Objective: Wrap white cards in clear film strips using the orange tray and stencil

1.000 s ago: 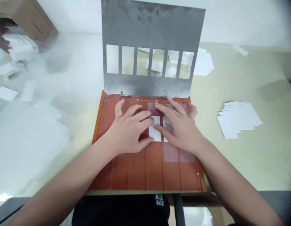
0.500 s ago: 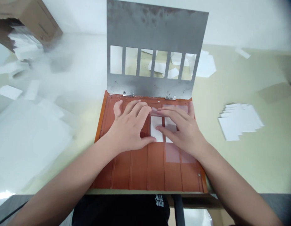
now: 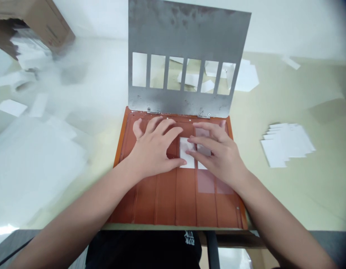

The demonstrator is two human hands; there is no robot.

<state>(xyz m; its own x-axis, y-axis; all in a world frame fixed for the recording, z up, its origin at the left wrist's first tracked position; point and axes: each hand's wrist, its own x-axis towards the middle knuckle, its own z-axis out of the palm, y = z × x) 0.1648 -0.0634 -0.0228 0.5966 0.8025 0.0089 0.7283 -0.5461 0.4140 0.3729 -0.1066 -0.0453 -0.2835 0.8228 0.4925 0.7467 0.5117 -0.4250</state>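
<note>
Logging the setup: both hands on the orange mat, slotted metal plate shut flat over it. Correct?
Not quite. The head view shows the slotted metal plate hinged open and standing up from the far edge of the orange mat, not shut over it. The left hand and right hand are on the mat, as you said.

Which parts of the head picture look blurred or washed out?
In the head view, the pale green tabletop turns hazy and washed out at left, around the torn brown cardboard box; glare shows at lower left; the orange ribbed mat stays sharp.
</note>
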